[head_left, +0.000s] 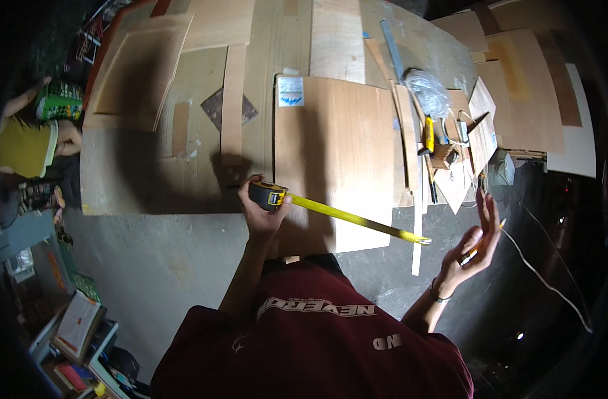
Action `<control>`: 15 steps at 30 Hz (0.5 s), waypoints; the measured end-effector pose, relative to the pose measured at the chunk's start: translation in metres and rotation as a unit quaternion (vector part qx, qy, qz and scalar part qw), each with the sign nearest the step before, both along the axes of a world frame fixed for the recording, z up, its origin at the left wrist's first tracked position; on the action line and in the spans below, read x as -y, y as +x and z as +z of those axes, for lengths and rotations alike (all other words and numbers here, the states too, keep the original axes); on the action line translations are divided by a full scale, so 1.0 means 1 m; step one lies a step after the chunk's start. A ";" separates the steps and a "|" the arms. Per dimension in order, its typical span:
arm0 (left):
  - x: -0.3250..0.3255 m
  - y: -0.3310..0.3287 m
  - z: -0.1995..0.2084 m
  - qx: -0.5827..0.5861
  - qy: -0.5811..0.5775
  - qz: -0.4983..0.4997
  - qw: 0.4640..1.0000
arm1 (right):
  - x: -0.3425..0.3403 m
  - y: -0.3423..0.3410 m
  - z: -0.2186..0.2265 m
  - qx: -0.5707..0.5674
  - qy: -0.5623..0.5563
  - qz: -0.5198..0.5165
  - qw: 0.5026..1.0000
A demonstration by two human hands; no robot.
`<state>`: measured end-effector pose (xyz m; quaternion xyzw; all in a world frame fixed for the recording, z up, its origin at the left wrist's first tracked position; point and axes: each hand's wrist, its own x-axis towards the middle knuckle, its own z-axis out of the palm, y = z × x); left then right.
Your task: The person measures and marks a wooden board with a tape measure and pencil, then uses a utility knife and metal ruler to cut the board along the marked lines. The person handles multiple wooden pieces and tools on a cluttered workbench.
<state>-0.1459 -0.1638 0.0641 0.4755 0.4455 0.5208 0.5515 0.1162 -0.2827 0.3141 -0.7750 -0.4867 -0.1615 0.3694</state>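
My left hand point(258, 221) is closed round a black and yellow tape measure point(268, 195) above the near edge of the table. Its yellow blade point(350, 217) sticks out to the right, over a large plywood panel point(357, 146), and the hooked tip ends in the air past the panel's corner. To the right of that tip, apart from it, is my right hand point(480, 241), raised with its fingers stretched out. A thin orange pencil point(473, 253) lies across its palm, held by the thumb. A small white and blue label point(290, 92) sits at the panel's far left corner.
Thin boards point(234, 106) and a framed panel point(134, 73) lie on the table's left. Right of the panel are a yellow-handled tool point(429, 135), clear plastic wrap point(426, 92) and wood strips. A white cable point(543, 278) hangs at right. Another person point(31, 143) is at far left.
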 end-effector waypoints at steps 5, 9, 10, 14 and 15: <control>0.004 0.036 0.011 -0.144 0.088 -0.059 0.984 | 0.000 0.003 0.013 -0.136 -0.037 0.092 0.986; 0.031 0.079 0.035 -0.252 0.117 -0.165 0.946 | -0.022 -0.010 -0.084 -0.209 -0.233 0.257 0.914; 0.038 0.082 0.037 -0.253 0.128 -0.169 0.944 | -0.027 -0.017 -0.101 -0.245 -0.264 0.303 0.882; 0.075 0.100 0.049 -0.274 0.087 -0.145 0.947 | -0.025 0.013 -0.175 -0.345 -0.138 0.375 0.849; 0.097 0.094 0.031 -0.289 0.088 -0.084 0.950 | -0.027 0.030 -0.189 -0.338 -0.157 0.334 0.866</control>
